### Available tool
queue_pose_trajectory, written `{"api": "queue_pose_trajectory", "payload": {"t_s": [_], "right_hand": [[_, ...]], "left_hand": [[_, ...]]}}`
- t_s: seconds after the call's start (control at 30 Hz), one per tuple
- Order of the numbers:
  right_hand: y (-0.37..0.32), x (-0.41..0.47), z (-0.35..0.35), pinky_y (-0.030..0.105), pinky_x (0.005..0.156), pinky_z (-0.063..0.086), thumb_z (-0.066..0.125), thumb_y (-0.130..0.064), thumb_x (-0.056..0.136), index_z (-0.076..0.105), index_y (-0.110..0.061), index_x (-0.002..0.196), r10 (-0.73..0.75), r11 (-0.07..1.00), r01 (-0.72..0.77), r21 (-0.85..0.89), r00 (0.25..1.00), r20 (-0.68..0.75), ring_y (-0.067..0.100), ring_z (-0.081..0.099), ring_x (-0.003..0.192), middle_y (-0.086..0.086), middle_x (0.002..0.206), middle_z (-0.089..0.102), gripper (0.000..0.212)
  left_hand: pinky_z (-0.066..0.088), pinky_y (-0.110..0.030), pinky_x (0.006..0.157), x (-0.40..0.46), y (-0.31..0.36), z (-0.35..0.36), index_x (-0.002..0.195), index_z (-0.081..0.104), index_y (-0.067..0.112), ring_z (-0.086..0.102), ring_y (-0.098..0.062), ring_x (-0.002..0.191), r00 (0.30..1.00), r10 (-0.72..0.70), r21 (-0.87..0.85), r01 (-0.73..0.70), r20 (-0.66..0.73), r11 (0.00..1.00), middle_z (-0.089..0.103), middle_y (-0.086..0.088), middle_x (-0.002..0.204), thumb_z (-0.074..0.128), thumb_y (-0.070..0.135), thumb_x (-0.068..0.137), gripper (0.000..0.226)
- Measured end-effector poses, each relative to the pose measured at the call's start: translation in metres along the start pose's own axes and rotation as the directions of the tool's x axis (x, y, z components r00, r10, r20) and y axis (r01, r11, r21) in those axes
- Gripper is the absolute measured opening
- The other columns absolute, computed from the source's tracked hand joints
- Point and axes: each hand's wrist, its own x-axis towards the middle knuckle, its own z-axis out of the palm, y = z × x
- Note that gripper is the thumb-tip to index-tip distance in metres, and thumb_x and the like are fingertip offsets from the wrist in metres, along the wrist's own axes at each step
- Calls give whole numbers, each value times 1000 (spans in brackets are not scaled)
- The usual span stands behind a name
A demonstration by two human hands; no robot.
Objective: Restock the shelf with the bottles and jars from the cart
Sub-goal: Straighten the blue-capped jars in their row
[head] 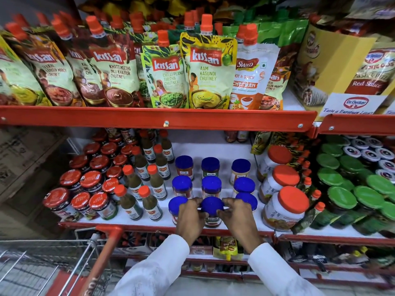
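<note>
A blue-lidded jar [212, 207] stands at the front middle of the white shelf [215, 149], in a block of several blue-lidded jars [211, 166]. My left hand [190, 218] grips its left side and my right hand [238, 216] grips its right side, fingers curled around the lid and glass. Another blue-lidded jar [175, 207] sits partly hidden behind my left hand, and one more [249, 200] behind my right. The wire cart [64, 259] with a red handle [102, 251] is at the lower left; its contents are blurred.
Red-lidded jars [92, 179] and orange-capped sauce bottles [149, 201] fill the shelf's left. Big orange-lidded jars [286, 206] stand right, green-lidded jars [342, 196] beyond. Chutney pouches [166, 77] line the red-edged shelf above [149, 118]. Bare white shelf lies behind the blue jars.
</note>
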Motion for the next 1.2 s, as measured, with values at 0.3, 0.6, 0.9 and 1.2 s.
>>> {"api": "queue_pose_trajectory", "payload": {"t_s": [0.3,0.6,0.9,1.2], "right_hand": [[13,-8,-13,15,74,50,74,-14,83,65,-8,121,2,999,0,32,999,-39,9,63,79,6,113,73,40],[64,-22,-59,0,57,43,69,-3,83,62,-10,125,97,985,-59,159,964,-246,11,66,84,10,113,73,43],[70,-14,-49,30,91,47,57,0,92,53,-13,133,95,946,-72,317,994,-57,23,57,122,-8,118,55,43],[80,-13,-59,28,90,47,53,3,90,61,-10,127,55,964,-32,265,995,-79,21,62,112,8,122,68,39]], "left_hand": [[53,-35,81,-7,9,-6,132,55,11,66,-25,96,1000,13,99,-13,5,995,69,-13,113,56,-8,85,50],[56,-32,92,-15,62,24,127,60,13,66,-21,104,980,201,40,-200,-5,979,69,-7,115,55,-2,85,45],[59,-42,82,0,82,64,105,63,12,67,-27,85,983,109,57,-119,149,991,71,-10,92,55,-5,78,32],[54,-36,84,-12,80,69,109,67,11,66,-25,97,984,27,21,-31,174,999,72,-7,104,52,-8,80,38]]}}
